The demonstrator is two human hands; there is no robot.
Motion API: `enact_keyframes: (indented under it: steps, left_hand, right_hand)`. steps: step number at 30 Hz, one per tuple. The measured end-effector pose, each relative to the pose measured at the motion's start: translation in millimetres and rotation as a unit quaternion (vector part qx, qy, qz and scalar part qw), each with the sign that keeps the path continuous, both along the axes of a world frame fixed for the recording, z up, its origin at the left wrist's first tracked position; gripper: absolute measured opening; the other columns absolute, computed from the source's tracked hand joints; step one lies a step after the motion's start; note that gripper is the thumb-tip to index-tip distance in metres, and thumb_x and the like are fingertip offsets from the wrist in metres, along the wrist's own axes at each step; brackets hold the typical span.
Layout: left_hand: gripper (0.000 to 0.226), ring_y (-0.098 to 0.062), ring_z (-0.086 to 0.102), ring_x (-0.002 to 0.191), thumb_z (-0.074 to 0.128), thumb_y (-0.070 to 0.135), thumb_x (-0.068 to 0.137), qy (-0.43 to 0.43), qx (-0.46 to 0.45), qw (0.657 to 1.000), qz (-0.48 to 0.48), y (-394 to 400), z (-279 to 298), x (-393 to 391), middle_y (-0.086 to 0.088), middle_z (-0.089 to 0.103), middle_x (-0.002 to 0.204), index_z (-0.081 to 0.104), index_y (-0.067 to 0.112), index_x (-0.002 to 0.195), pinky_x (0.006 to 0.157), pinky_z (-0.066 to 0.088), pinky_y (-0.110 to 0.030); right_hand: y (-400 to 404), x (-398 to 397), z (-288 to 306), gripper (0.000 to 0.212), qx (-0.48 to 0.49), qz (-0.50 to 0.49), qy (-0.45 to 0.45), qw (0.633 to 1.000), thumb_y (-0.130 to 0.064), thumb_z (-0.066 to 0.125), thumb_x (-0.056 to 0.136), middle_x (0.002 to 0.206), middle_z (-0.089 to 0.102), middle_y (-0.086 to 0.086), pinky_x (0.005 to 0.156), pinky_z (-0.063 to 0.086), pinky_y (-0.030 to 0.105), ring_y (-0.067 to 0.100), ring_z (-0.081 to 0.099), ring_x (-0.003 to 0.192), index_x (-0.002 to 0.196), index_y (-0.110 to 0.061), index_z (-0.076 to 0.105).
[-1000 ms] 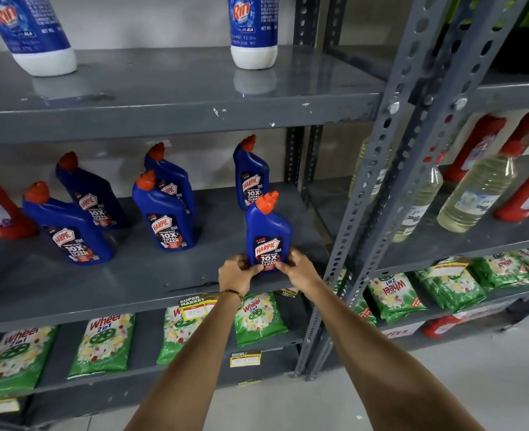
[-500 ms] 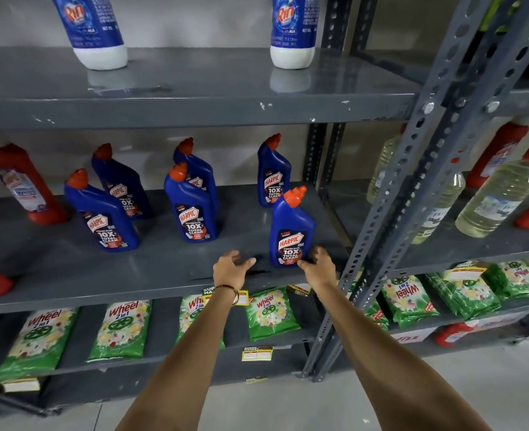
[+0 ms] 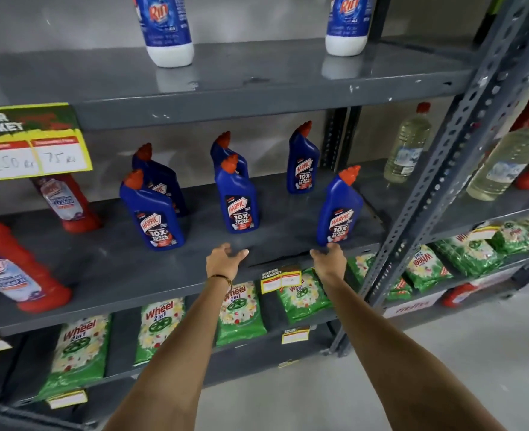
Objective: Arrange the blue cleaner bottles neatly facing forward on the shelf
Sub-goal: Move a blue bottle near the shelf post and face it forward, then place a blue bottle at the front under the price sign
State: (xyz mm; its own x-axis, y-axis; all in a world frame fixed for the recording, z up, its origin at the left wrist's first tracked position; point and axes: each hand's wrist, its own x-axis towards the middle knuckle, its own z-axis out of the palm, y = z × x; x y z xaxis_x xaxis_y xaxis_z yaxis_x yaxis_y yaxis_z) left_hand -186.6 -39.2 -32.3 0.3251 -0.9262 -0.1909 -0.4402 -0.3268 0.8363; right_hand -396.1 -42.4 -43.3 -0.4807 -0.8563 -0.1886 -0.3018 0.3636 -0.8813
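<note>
Left hand [image 3: 224, 259]: my grip spread, empty, over the shelf [image 3: 163, 275] edge.
Right hand [image 3: 330, 259]: my grip loose, fingertips touching the front bottle [image 3: 338, 213] base.

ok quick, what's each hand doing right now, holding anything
Left hand: open, fingers spread, holding nothing.
Right hand: empty, fingertips at the base of the front-right blue plastic cleaner bottle; contact cannot be told.

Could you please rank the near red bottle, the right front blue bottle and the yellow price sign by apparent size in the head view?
1. Price sign
2. Near red bottle; close to the sign and nearer the camera, so unsure
3. Right front blue bottle
</note>
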Motion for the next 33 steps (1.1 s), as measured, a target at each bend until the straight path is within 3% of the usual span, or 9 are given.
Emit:
enact_keyframes:
  steps: [2, 9, 13, 16, 20, 24, 27, 30, 33]
  left_hand:
    - [0.067, -0.031, 0.047, 0.126, 0.070, 0.034, 0.078, 0.006, -0.002, 1.000, 0.004, -0.7, 1.1, 12.2, -0.015, 0.056, 0.132, 0.046, 0.003, 0.132, 0.107, 0.039, -0.041]
    - [0.066, -0.030, 0.049, 0.125, 0.070, 0.032, 0.078, 0.032, -0.018, 0.999, 0.022, -23.2, 5.7, 31.8, -0.016, 0.055, 0.134, 0.044, 0.006, 0.133, 0.104, 0.040, -0.039]
    - [0.066, -0.028, 0.050, 0.124, 0.069, 0.031, 0.078, 0.034, -0.017, 0.999, 0.023, -42.7, 8.3, 36.6, -0.015, 0.055, 0.134, 0.043, 0.007, 0.134, 0.105, 0.041, -0.040]
    - [0.070, -0.028, 0.048, 0.126, 0.070, 0.031, 0.078, 0.037, -0.012, 0.999, 0.020, -59.3, 8.9, 38.7, -0.015, 0.051, 0.138, 0.040, 0.007, 0.136, 0.106, 0.041, -0.040]
    - [0.071, -0.029, 0.044, 0.130, 0.070, 0.026, 0.078, 0.014, -0.012, 1.000, -0.006, -76.2, 6.2, 36.9, -0.016, 0.046, 0.141, 0.037, 0.004, 0.137, 0.104, 0.039, -0.037]
    - [0.052, -0.032, 0.053, 0.119, 0.069, 0.012, 0.078, 0.018, -0.017, 0.998, -0.054, -84.7, 1.3, 33.2, -0.018, 0.058, 0.128, 0.049, 0.003, 0.125, 0.100, 0.044, -0.040]
    - [0.045, -0.030, 0.056, 0.116, 0.066, 0.006, 0.079, 0.045, -0.025, 0.996, -0.068, -86.7, -1.7, 31.7, -0.018, 0.061, 0.125, 0.050, 0.003, 0.122, 0.102, 0.044, -0.044]
    - [0.041, -0.028, 0.058, 0.113, 0.065, 0.007, 0.081, 0.057, -0.030, 0.997, -0.049, -86.7, -2.3, 30.5, -0.017, 0.062, 0.122, 0.052, 0.002, 0.120, 0.098, 0.046, -0.035]
    - [0.034, -0.025, 0.060, 0.108, 0.064, 0.008, 0.082, 0.058, -0.034, 0.997, -0.038, -83.2, -1.9, 30.1, -0.017, 0.064, 0.119, 0.055, 0.001, 0.114, 0.088, 0.044, -0.026]
  right_hand:
    - [0.6, 18.4, 3.4, 0.050, -0.001, 0.033, 0.021, 0.999, -0.017, 0.059, 0.088, 0.132, 0.054, 0.021, 0.092, 0.044, 0.036, 0.036, 0.052, 0.119, 0.133, 0.000, 0.043]
    - [-33.1, 70.9, 14.0, 0.058, 0.018, 0.174, 0.046, 0.984, -0.023, 0.059, 0.089, 0.139, 0.050, 0.015, 0.080, 0.038, 0.021, 0.027, 0.055, 0.118, 0.140, -0.005, 0.036]
    - [-63.3, 88.0, 14.1, 0.059, 0.030, 0.209, 0.042, 0.977, -0.022, 0.058, 0.090, 0.145, 0.043, 0.014, 0.099, 0.039, 0.030, 0.027, 0.046, 0.129, 0.141, -0.007, 0.034]
    - [-83.8, 95.3, 11.7, 0.061, 0.030, 0.225, 0.023, 0.974, -0.020, 0.060, 0.089, 0.146, 0.042, 0.015, 0.106, 0.037, 0.036, 0.028, 0.044, 0.132, 0.142, -0.007, 0.032]
    - [-102.2, 98.5, 6.7, 0.064, 0.020, 0.262, -0.003, 0.965, -0.016, 0.060, 0.088, 0.144, 0.044, 0.015, 0.106, 0.037, 0.036, 0.028, 0.046, 0.130, 0.143, -0.005, 0.028]
    - [-113.8, 99.1, -2.0, 0.049, 0.003, 0.281, -0.019, 0.959, -0.014, 0.058, 0.089, 0.136, 0.053, 0.014, 0.098, 0.040, 0.031, 0.026, 0.052, 0.123, 0.135, -0.007, 0.042]
    - [-118.0, 98.7, -4.5, 0.044, -0.001, 0.282, -0.033, 0.959, -0.017, 0.053, 0.092, 0.136, 0.054, 0.014, 0.103, 0.042, 0.034, 0.024, 0.052, 0.123, 0.135, -0.009, 0.044]
    - [-120.3, 96.9, -4.6, 0.046, 0.010, 0.277, -0.029, 0.960, -0.024, 0.049, 0.094, 0.139, 0.050, 0.013, 0.107, 0.041, 0.042, 0.025, 0.049, 0.126, 0.137, -0.010, 0.042]
    - [-117.0, 94.8, -5.0, 0.042, -0.001, 0.278, -0.030, 0.960, -0.023, 0.051, 0.094, 0.135, 0.055, 0.012, 0.103, 0.044, 0.036, 0.024, 0.053, 0.122, 0.134, -0.010, 0.046]
